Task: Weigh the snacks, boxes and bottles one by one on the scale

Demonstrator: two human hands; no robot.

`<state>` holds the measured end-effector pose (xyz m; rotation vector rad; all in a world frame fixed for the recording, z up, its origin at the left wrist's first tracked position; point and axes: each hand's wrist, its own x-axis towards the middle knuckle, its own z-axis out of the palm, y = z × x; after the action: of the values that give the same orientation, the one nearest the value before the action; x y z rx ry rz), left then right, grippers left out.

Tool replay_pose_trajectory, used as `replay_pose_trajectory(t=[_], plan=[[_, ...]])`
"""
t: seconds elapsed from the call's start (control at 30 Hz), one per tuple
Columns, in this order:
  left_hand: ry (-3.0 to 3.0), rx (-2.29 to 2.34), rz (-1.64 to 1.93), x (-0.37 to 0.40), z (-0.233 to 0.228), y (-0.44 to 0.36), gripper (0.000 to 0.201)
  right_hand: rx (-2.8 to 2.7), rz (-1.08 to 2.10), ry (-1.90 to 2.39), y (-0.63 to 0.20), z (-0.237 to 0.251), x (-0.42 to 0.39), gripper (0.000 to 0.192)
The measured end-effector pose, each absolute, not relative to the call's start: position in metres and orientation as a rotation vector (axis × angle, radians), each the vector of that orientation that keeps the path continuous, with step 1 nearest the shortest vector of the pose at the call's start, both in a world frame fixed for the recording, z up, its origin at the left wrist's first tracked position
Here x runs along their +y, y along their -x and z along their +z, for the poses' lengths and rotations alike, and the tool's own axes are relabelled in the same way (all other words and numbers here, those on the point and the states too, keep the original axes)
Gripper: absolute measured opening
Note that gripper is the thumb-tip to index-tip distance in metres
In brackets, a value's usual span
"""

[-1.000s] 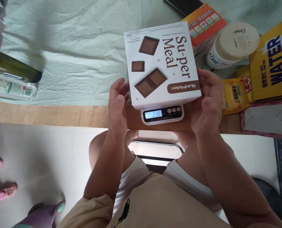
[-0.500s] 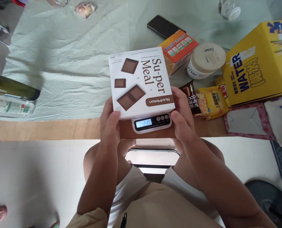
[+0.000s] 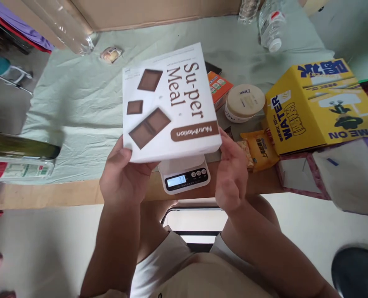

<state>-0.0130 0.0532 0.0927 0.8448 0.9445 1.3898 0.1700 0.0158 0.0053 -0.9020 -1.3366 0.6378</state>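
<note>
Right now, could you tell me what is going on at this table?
A seated person holds a white Su-per Meal box in both hands above a small kitchen scale at the table edge. The left hand has a grip on the box's near left corner; the right hand is at its right edge. The box looks lifted and tilted, and the scale's display is lit. A Dove jar, snack packets and a yellow carton lie to the right.
</note>
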Motion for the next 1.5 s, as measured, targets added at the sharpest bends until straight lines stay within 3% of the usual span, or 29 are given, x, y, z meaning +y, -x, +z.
replay_pose_trajectory(t=[0.13,0.53,0.83,1.13,1.33,1.5], plan=[[-0.808,0.935,1.338,0.097,0.107,-0.021,0.010,-1.100,0.383,0.848,-0.165,0.009,0.018,0.052],[-0.750,1.034,1.162,0.168,0.080,-0.102,0.013,-1.104,0.256,0.989,-0.181,0.013,0.021,0.048],[-1.122,1.175,0.814,0.165,0.104,-0.092,0.023,-1.087,0.380,0.916,-0.183,0.013,0.016,0.047],[-1.173,1.277,0.749,0.157,0.101,-0.081,0.017,-1.095,0.409,0.860,-0.176,0.010,0.017,0.048],[-1.241,1.396,0.708,0.150,0.109,-0.064,0.030,-1.115,0.399,0.901,-0.177,0.009,0.019,0.047],[-1.305,1.366,0.963,0.120,0.107,-0.028,0.011,-1.168,0.410,0.937,-0.171,0.009,0.020,0.046]])
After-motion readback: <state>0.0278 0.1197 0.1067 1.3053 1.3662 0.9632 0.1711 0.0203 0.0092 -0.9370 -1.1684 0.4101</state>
